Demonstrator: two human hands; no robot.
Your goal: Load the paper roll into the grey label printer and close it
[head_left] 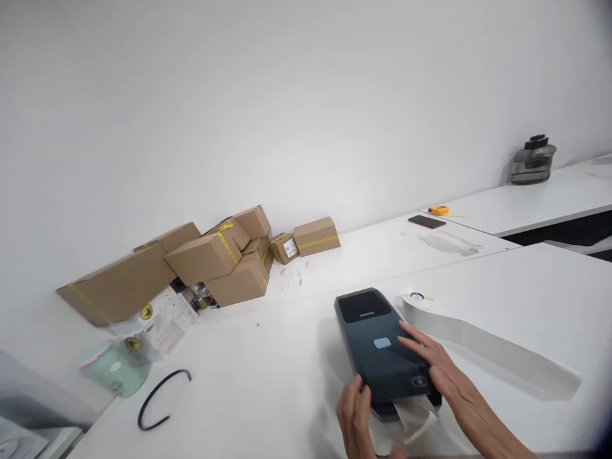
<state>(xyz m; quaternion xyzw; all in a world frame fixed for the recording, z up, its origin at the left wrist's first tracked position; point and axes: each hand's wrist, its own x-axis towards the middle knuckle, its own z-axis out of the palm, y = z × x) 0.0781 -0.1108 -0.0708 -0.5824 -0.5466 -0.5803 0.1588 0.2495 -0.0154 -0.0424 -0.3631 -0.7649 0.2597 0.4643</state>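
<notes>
A dark teal label printer (368, 335) lies on the white table, with a black window at its far end and a light blue button on its lid. From the slot at its near end hangs a strip of white label paper (417, 417). My left hand (356, 417) has its curled fingers against the near left corner, its thumb blurred close to the paper. Stretched and slightly spread, the fingers of my right hand (440, 363) rest on the lid's right side. To the right, a roll of white label tape (415, 299) trails a long unwound strip.
Brown cardboard boxes (205, 255) are piled by the wall at left. Nearer are plastic packets (167, 322), a mint-green container (117, 370) and a curved black strap (148, 401). A phone (427, 222), a yellow tape measure (438, 210) and a dark bottle (533, 162) are far right.
</notes>
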